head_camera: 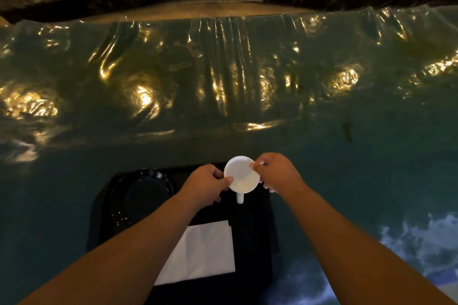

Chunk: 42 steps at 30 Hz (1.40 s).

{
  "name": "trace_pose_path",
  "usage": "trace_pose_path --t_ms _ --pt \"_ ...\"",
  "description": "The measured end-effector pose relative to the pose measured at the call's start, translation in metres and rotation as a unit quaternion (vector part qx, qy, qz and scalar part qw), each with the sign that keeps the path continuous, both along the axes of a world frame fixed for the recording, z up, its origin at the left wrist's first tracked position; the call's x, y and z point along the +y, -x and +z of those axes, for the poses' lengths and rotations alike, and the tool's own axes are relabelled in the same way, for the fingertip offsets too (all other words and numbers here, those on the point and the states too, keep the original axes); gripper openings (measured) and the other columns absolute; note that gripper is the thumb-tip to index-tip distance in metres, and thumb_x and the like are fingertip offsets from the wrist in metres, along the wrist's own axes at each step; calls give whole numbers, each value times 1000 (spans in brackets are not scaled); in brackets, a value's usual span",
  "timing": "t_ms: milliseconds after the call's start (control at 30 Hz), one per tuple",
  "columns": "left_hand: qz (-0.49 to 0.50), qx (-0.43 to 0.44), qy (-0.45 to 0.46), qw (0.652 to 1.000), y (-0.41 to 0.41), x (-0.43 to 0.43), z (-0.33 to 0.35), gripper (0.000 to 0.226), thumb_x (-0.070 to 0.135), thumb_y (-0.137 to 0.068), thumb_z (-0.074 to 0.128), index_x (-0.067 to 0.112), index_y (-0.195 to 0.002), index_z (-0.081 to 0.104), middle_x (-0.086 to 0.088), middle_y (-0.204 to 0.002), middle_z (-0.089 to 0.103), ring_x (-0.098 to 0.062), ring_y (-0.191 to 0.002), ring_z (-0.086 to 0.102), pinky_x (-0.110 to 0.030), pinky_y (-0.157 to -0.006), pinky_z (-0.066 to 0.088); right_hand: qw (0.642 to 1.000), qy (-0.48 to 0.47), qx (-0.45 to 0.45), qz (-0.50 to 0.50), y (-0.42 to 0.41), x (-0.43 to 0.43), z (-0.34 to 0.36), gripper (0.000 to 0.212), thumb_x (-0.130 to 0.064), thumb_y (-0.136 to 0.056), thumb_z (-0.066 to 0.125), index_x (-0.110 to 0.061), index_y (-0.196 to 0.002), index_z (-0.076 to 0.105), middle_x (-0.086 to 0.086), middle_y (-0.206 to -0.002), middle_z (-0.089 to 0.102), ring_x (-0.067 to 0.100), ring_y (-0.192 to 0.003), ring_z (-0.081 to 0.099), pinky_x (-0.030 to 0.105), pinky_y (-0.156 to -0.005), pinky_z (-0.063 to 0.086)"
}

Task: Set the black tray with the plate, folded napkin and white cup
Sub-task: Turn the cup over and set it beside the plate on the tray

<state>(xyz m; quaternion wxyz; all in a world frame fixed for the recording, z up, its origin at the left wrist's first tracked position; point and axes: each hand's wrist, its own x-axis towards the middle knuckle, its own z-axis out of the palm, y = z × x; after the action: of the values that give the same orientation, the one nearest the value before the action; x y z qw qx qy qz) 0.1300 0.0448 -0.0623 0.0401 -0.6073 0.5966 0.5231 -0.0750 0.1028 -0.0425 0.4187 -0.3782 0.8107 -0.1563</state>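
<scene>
Both hands are on the white cup (241,175) right now, one on each side. The left hand (205,186) has its thumb lying over the cup's left rim, with the other fingers curled under and around the left wall, so it's a pinch on the rim rather than a full wrap. The right hand (278,172) does the mirror of that: thumb tip pressed on the right rim, the remaining fingers bent down along the outer wall (a couple of fingertips peek out below the cup on that side). Neither hand is spread wide; the fingers are close together and curved to the cup.

The cup is mouth-up, looks empty, and its handle points back toward the person. It sits over the far right part of the black tray (255,242). Can't tell whether its base is actually touching the tray or just above it, since the hands and the dark surface hide that.

On the tray's left side there's the black plate (141,195), glossy and hard to make out against the tray. The folded napkin (203,252), white, lies flat on the near part of the tray, with the left forearm crossing over its left corner. The tray rests on a table covered in shiny wrinkled plastic sheeting (223,77).
</scene>
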Motion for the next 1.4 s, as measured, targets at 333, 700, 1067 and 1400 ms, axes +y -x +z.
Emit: trace_pose_path --t_ms 333,700,1067,1400 --pt "8 10 45 999 -4 9 2 34 60 -84 73 33 -102 62 11 -88 74 -11 -67 73 -43 -72 64 993 27 108 40 -13 5 4 26 -50 -98 54 -31 -113 64 -7 -96 65 19 -86 65 34 -65 49" --pt "-9 -16 82 997 -21 7 12 24 51 -95 62 31 -108 69 8 -92 74 -16 -81 70 -44 -79 61 1000 -1 -18 -23 -26 3 2 6 -30 -100 58 -27 -97 63 8 -81 72 21 -58 71 34 -52 62" --pt "11 -18 70 997 -47 1 12 25 51 -96 63 32 -111 70 7 -96 74 -18 -84 72 -45 -83 61 1000 -7 -21 0 -52 -4 2 12 -32 -103 58 -24 -111 62 6 -88 71 21 -64 72 29 -55 60" --pt "26 -29 86 996 -64 -2 15 29 50 -96 62 30 -114 72 7 -97 75 -19 -83 71 -46 -83 61 1000 -3 -26 9 -71 -8 6 13 -33 -104 57 -23 -110 62 6 -85 71 19 -63 72 29 -56 62"
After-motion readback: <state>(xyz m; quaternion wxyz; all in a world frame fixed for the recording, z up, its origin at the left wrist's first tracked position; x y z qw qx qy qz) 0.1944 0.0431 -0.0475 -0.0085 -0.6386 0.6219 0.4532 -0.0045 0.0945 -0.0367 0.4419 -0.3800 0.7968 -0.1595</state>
